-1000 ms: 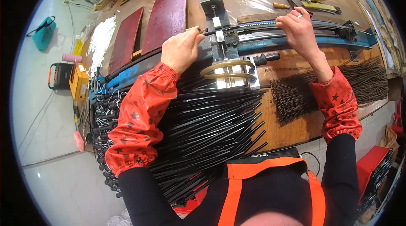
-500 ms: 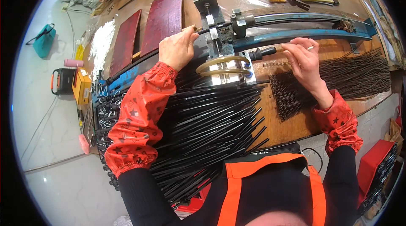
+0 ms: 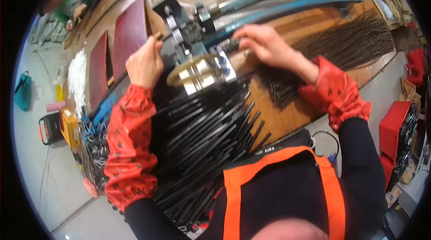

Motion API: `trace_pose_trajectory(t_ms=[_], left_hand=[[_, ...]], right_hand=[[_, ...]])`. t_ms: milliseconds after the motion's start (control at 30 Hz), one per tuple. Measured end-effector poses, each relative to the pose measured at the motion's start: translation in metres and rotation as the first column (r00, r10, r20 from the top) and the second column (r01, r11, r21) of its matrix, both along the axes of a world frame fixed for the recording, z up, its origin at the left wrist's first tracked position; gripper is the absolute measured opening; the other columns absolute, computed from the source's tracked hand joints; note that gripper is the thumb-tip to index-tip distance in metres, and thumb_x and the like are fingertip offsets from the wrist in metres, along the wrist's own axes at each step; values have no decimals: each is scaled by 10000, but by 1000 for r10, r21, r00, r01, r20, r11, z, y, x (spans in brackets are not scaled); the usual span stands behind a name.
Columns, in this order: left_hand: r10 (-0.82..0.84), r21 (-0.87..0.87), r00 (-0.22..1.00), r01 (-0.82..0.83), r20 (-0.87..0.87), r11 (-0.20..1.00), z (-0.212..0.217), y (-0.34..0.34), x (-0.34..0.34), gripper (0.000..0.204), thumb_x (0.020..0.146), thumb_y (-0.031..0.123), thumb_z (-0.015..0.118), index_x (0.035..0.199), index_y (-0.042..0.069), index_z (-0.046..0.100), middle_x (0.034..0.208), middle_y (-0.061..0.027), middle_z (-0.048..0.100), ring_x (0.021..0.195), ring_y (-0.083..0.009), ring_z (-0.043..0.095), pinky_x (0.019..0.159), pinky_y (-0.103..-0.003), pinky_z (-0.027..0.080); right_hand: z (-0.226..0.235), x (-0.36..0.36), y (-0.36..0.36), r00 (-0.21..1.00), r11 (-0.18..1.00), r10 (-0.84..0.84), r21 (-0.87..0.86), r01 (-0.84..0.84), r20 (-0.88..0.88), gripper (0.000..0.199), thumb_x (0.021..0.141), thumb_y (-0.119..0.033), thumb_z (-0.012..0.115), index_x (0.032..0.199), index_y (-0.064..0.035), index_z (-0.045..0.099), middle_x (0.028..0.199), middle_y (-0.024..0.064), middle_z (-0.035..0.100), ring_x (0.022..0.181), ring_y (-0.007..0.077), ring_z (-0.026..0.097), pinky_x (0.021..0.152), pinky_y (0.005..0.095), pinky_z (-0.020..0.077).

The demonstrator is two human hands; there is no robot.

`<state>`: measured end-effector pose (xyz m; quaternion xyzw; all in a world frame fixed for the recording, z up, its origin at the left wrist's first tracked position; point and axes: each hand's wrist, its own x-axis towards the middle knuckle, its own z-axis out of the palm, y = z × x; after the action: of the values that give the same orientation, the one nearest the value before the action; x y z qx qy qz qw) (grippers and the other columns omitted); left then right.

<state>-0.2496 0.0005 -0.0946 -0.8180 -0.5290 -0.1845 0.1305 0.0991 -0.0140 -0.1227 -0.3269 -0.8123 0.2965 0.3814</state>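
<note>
At the middle of the bench stands a metal clamping fixture (image 3: 195, 37) with a yellowish hose (image 3: 175, 78) looped over its near block. My left hand (image 3: 146, 63) is closed just left of the fixture, fingertips pinched at its side; what they hold is too blurred to name. My right hand (image 3: 265, 46) has its fingers curled round the outer end of the fixture's black handle (image 3: 230, 45), partly hiding it. Below both hands, a broad pile of thin black rods (image 3: 202, 136) covers the near bench. Red patterned sleeves cover both forearms.
Dark coiled springs (image 3: 345, 40) lie at the right on the wooden bench. Blue rails (image 3: 287, 11) run rightward from the fixture. Two dark red boards (image 3: 128, 37) and a white heap (image 3: 77, 76) lie left. Another person (image 3: 74, 4) sits far left. A red bin (image 3: 395, 125) stands right.
My view has turned, shifting the bench leftward and up in the picture. My right hand has come in from beside the black handle and closed on it. My left hand stays beside the fixture.
</note>
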Motion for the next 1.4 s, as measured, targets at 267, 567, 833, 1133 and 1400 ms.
trace_pose_trajectory(t_ms=[267, 567, 833, 1133, 1400], left_hand=[[-165, 213, 978, 190, -132, 958, 1, 24, -54, 92, 967, 245, 627, 942, 157, 615, 727, -65, 631, 621, -297, 644, 524, -425, 488], [-137, -59, 980, 130, -143, 990, 8, -33, -56, 86, 921, 217, 654, 976, 159, 683, 922, -33, 658, 896, -247, 621, 779, -394, 440], [-324, -303, 943, 332, 75, 893, 2, -114, 38, 146, 840, 175, 732, 910, 51, 699, 901, -74, 653, 877, -276, 607, 753, -395, 490], [-295, -287, 936, 342, 192, 895, 28, -139, 51, 255, 850, 88, 724, 1092, 58, 648, 819, -80, 568, 754, -265, 604, 608, -376, 515], [-280, -282, 949, 310, 141, 908, 56, -148, 67, 249, 874, 103, 718, 1110, 59, 655, 770, -75, 522, 687, -259, 577, 548, -379, 484]], right_hand=[[19, 55, -29, 884, 989, 143, -86, -116, 445, 480, 748, -423, 830, 1023, -73, 650, 973, 94, 623, 968, 288, 584, 840, 414, 455], [-4, 34, -56, 964, 998, 67, -10, -67, 256, 132, 871, -181, 717, 928, -64, 698, 905, 92, 648, 878, 308, 616, 793, 402, 493], [-8, 6, -45, 788, 994, 80, 12, -110, 611, 212, 894, -233, 702, 997, -49, 695, 822, 139, 666, 834, 359, 658, 706, 448, 515], [12, 30, -76, 995, 973, 93, -214, -84, 31, 292, 963, -223, 657, 1179, -29, 687, 962, 100, 691, 872, 217, 635, 794, 323, 495], [9, 30, -95, 984, 968, -124, -233, 91, -128, 210, 950, -205, 682, 1091, -66, 750, 899, 99, 728, 794, 192, 688, 716, 306, 532]])
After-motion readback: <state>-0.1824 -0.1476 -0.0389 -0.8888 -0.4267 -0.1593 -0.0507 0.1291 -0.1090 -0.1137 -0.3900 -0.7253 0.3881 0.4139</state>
